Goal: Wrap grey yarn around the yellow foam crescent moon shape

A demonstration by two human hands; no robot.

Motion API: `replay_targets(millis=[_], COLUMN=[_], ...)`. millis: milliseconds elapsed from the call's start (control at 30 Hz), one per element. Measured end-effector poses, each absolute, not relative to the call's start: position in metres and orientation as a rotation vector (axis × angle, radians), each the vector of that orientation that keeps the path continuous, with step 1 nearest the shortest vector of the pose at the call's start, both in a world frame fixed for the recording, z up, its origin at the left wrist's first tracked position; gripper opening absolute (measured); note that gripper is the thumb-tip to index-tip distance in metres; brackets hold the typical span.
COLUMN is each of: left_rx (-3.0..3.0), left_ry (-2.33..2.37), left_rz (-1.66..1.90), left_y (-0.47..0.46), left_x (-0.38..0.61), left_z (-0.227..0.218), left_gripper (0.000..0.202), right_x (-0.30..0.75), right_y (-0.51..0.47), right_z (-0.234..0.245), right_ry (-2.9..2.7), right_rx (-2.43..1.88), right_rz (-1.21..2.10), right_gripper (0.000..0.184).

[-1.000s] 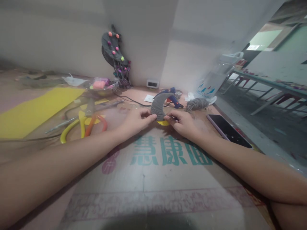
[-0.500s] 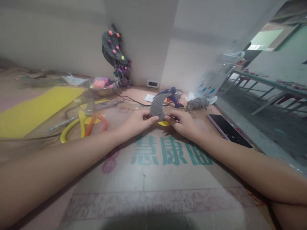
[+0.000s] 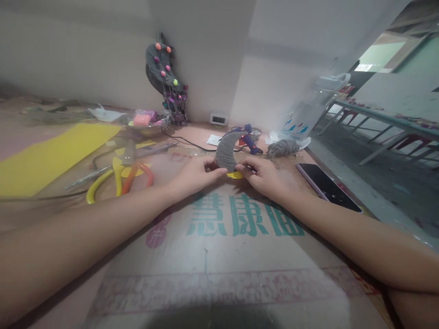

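A crescent moon wrapped in grey yarn stands upright at the middle of the table. My left hand pinches its lower left side between thumb and fingers. On the lower right, my right hand grips it in the same way. Under the crescent's bottom edge shows a small yellow piece, partly hidden by the fingers. Just behind the crescent lies a blue glue gun with a small red light. A ball of grey yarn rests beyond my right hand.
Pliers with yellow and red handles and a yellow sheet lie at left. A larger decorated crescent leans on the wall. A phone and a white bottle are at right. Printed cardboard covers the front.
The crescent has tilted very slightly upright, with less of the yellow piece showing below it. A red light now shows on the glue gun. Both hands stay in place.
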State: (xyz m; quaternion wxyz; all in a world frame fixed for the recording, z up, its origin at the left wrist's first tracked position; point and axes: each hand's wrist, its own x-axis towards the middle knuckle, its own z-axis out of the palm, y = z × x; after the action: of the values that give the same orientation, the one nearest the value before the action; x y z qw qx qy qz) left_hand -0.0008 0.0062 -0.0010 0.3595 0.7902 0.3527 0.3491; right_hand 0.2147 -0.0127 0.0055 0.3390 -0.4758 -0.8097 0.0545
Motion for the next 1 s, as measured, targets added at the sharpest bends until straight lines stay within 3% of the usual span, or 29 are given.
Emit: replay_targets(millis=[1000], left_rx=[2.070], left_ry=[0.929], left_rz=[0.894], left_y=[0.0074], left_x=[-0.0006], left_z=[-0.0008], left_gripper=[0.030], right_x=[0.2137], right_y=[-0.0131], right_z=[0.0067], right_ry=[-2.088], right_rx=[-1.267], right_rz=[0.173], right_gripper=[0.030])
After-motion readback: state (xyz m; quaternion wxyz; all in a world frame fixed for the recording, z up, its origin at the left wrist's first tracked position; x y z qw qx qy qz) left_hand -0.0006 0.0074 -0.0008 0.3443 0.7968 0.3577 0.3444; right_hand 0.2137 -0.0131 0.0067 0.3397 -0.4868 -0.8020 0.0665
